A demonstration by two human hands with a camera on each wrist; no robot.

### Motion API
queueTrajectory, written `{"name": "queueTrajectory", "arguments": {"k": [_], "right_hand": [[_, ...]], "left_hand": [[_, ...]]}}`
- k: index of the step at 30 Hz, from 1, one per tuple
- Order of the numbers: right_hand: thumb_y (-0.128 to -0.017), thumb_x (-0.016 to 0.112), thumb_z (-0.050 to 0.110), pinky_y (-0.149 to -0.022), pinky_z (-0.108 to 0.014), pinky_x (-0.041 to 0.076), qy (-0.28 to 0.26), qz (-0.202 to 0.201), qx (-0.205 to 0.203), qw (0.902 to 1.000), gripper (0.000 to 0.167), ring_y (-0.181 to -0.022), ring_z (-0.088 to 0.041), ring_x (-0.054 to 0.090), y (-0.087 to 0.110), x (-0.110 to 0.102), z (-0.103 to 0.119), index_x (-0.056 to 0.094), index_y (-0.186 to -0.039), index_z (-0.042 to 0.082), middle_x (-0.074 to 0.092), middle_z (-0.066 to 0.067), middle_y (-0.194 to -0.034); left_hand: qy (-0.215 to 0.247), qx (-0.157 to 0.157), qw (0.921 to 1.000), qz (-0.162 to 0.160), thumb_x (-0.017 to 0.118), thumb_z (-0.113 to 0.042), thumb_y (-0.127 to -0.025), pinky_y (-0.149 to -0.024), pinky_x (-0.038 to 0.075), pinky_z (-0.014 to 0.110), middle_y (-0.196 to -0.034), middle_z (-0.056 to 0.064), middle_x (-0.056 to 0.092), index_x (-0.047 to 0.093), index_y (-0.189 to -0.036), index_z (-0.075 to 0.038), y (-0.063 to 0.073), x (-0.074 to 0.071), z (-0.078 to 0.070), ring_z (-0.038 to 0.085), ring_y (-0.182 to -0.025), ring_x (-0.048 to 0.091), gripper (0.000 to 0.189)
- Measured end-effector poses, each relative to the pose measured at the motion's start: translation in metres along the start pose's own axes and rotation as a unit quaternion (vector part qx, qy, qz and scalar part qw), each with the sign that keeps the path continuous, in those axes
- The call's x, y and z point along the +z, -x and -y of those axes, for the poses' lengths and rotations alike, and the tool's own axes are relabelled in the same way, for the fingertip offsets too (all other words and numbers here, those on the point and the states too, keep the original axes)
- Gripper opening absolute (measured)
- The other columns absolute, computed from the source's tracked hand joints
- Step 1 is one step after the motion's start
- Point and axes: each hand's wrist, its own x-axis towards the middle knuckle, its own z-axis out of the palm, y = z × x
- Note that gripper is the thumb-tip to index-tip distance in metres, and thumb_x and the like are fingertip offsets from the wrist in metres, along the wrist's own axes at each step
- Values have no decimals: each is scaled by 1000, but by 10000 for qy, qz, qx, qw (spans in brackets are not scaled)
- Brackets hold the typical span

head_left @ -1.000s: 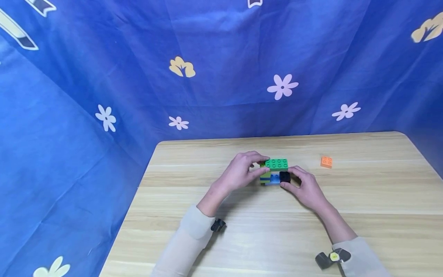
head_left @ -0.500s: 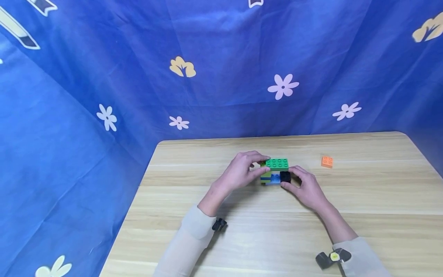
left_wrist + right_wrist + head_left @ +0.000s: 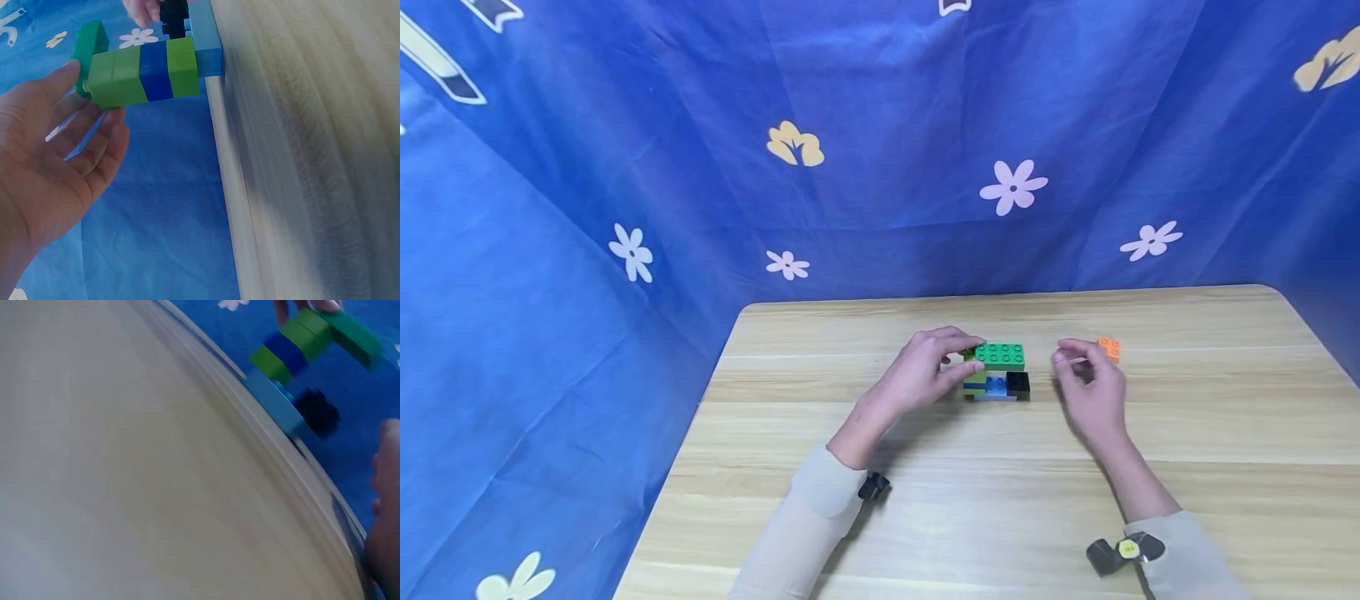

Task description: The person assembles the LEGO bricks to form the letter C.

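A small brick build [image 3: 997,371] stands mid-table: a green studded brick [image 3: 1000,356] on top, a light blue brick [image 3: 996,387] at the base and a black brick [image 3: 1018,383] at its right end. My left hand [image 3: 972,357] pinches the build's left side between thumb and fingers. The left wrist view shows the green and blue stack [image 3: 144,72] at my fingertips [image 3: 69,75]. My right hand [image 3: 1063,354] hovers right of the build with loosely curled fingers, holding nothing. An orange brick [image 3: 1109,347] lies just beyond its knuckles. In the right wrist view the black brick [image 3: 319,411] stands free.
The wooden table [image 3: 970,517] ends in a far edge just behind the bricks. A blue flowered cloth [image 3: 880,167] hangs behind and wraps round the left side. Small camera mounts sit on both wrists.
My right hand has let go of the black brick and moved right and slightly away, toward the orange brick. The left hand and the build have not moved.
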Motion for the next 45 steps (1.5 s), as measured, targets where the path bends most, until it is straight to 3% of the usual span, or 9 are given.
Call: {"name": "queueTrajectory", "arguments": {"k": [4,7,13,21,26,30,33,41,45], "right_hand": [[-95,75,1,-84,-12,55,344,-951,-26,9949,22,-91,-10,64,-12,-20,-10,74,-117,-2,68,-11,-108],[-95,76,2,-96,-18,55,761,-1139,227,9903,27,-104,-20,66,-19,-37,-18,72,-121,-3,66,-13,-117],[-100,74,15,-118,-53,41,1441,-293,654,9870,50,-136,-46,52,-22,-52,-24,59,-144,-1,58,-23,-145],[-100,72,14,-112,-75,25,2097,350,132,9771,44,-132,-57,46,-20,-52,-26,62,-139,-4,59,-31,-142],[-98,77,12,-114,-65,35,1919,391,114,9806,37,-128,-51,53,-18,-50,-25,68,-131,-3,65,-28,-134],[-99,77,18,-109,-25,50,1685,560,133,9840,38,-129,-45,60,-18,-49,-24,68,-132,-1,66,-22,-133],[-99,77,19,-102,-8,45,1408,636,102,9879,39,-127,-43,63,-19,-47,-21,68,-133,1,65,-18,-132],[-95,80,6,-85,-7,51,645,1034,-278,9922,40,-98,-9,64,-17,-35,0,69,-133,3,65,-11,-118],[-94,80,2,-85,-10,55,270,1480,-259,9883,43,-97,0,64,-14,-27,17,67,-135,0,65,-13,-121]], "left_hand": [[29,-3,10000,9,72,-27,-103,-84,62,30,-125,1,75,71,-136,-8,1,1,1,12,-109,71,37],[60,-2,10000,22,72,-27,-104,-84,62,29,-125,1,75,71,-136,-8,1,2,2,11,-107,70,37],[96,13,9999,27,72,-26,-103,-82,61,26,-124,1,75,72,-135,-8,0,2,3,10,-102,70,37],[172,-33,9998,38,73,-25,-103,-80,60,24,-122,0,75,72,-135,-9,0,2,3,10,-105,70,36],[308,-106,9995,65,73,-26,-103,-80,61,25,-122,0,74,72,-135,-9,1,3,4,11,-108,69,36],[361,-85,9993,41,73,-26,-103,-80,60,24,-124,1,74,71,-135,-9,1,3,6,12,-109,69,37],[390,-79,9992,18,73,-26,-103,-80,60,23,-124,1,74,71,-135,-9,1,3,7,12,-109,68,37],[363,-69,9993,15,73,-26,-103,-80,59,21,-124,2,74,71,-136,-7,0,5,8,13,-109,69,38],[367,-62,9993,19,73,-25,-103,-79,60,22,-124,2,74,71,-135,-7,0,4,7,13,-109,69,37]]}}
